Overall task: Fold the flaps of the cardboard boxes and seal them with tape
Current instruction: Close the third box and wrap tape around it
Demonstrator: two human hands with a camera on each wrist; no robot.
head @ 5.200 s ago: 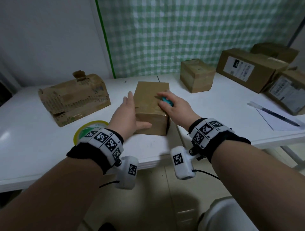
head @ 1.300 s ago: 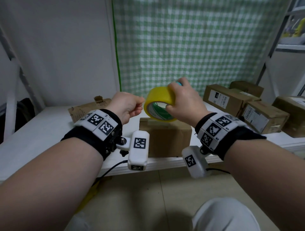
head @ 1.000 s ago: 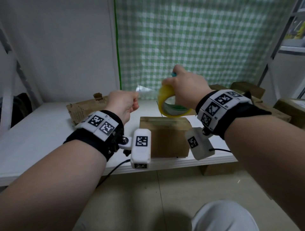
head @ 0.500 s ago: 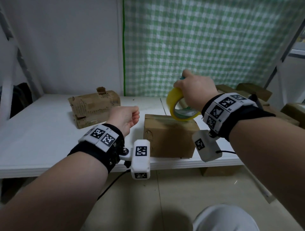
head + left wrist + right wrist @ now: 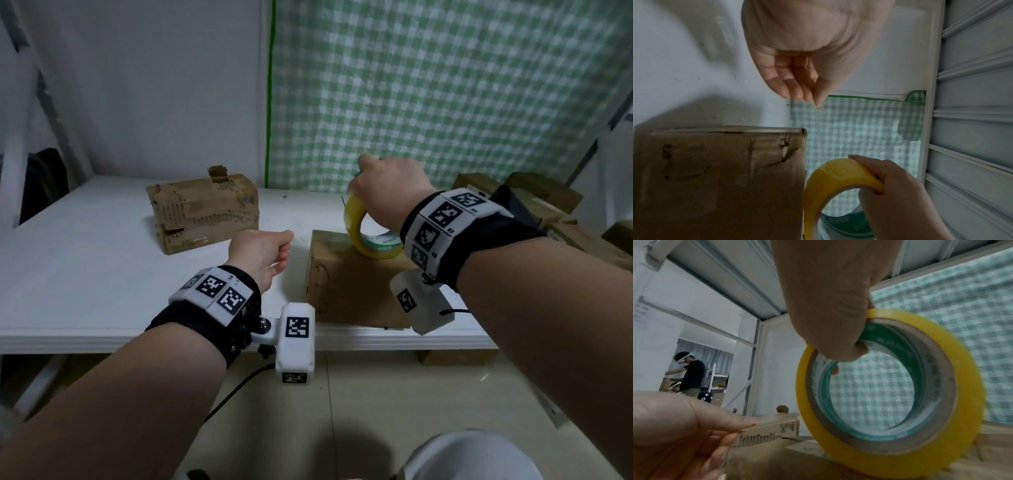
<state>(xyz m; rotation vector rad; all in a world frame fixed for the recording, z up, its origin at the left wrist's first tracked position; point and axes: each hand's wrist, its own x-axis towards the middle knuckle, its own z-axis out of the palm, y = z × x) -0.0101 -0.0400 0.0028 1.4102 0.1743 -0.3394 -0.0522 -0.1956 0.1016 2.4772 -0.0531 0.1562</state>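
Sealing in progress; right hand [image 5: 383,185] grips tape roll [image 5: 368,233] by rim, roll touching top of closed cardboard box [image 5: 352,287] at table [image 5: 85,274] front edge; left hand [image 5: 260,253] pinches clear tape end; film likely light, sticky, curl-prone; hold by tip, taut.

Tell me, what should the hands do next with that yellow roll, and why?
Probably lower the left hand, which pinches the pulled-out clear tape end, onto the box's near side and press it down. The right hand already holds the tape roll at the top of the closed cardboard box, and the strip seems to stretch between the hands, not yet stuck.
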